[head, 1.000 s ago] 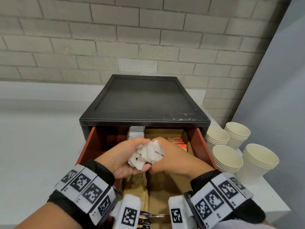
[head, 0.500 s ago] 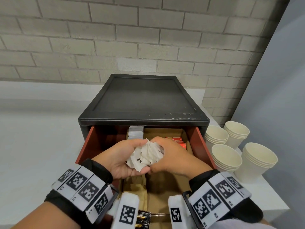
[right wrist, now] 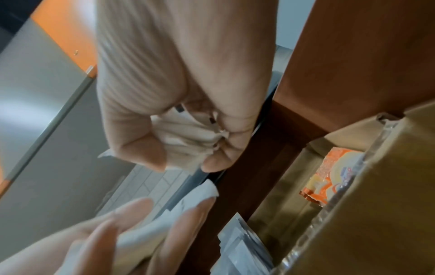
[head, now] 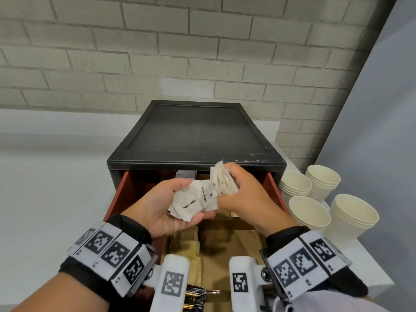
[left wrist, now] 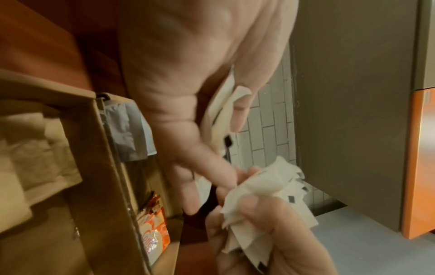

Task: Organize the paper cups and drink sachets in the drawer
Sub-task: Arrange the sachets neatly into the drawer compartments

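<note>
Both hands hover over the open red-brown drawer of a black cabinet. My left hand, palm up, holds a few flat white sugar sachets under its thumb. Just to the right and higher, my right hand grips a crumpled bunch of white sachets, seen close in the right wrist view and in the left wrist view. Stacks of cream paper cups stand on the table right of the cabinet.
Cardboard dividers split the drawer into compartments. Grey-white sachets stand at the back, orange sachets at the back right, brown sachets at the front left. A grey brick wall rises behind; white tabletop lies left.
The single bundle held between both hands has been split. My right hand has lifted a bunch up toward the cabinet front, and my left hand has turned flatter with labelled sachets left in it.
</note>
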The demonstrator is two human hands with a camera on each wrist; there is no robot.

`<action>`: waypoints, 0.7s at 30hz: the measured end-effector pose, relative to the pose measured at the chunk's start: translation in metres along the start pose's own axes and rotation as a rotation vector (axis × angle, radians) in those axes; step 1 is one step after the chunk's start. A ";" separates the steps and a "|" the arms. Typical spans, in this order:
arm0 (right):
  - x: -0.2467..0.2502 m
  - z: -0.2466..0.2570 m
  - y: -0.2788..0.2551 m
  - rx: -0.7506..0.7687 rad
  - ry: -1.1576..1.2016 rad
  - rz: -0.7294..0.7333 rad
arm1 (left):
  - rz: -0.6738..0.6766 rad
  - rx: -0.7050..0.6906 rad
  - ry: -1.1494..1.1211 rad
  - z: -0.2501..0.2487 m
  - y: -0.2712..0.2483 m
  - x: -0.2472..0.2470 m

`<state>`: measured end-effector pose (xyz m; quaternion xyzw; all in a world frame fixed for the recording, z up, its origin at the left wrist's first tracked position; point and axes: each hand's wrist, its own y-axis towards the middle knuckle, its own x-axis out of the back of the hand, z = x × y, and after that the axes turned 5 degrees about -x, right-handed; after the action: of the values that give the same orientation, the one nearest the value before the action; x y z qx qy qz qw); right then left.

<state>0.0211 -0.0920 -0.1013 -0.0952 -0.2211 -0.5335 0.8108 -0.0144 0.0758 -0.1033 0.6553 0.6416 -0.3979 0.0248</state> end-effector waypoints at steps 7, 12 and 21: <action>-0.031 -0.006 -0.001 0.276 -0.393 0.235 | 0.073 0.093 -0.012 0.006 0.002 -0.003; -0.028 0.001 -0.004 0.292 -0.494 0.185 | 0.045 0.102 0.052 0.006 0.000 -0.004; -0.007 0.000 0.002 -0.008 0.170 -0.155 | -0.127 -0.071 0.090 0.004 0.006 0.000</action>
<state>0.0203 -0.0857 -0.1039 -0.0355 -0.1560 -0.6018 0.7825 -0.0115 0.0728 -0.1084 0.6291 0.6960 -0.3461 -0.0062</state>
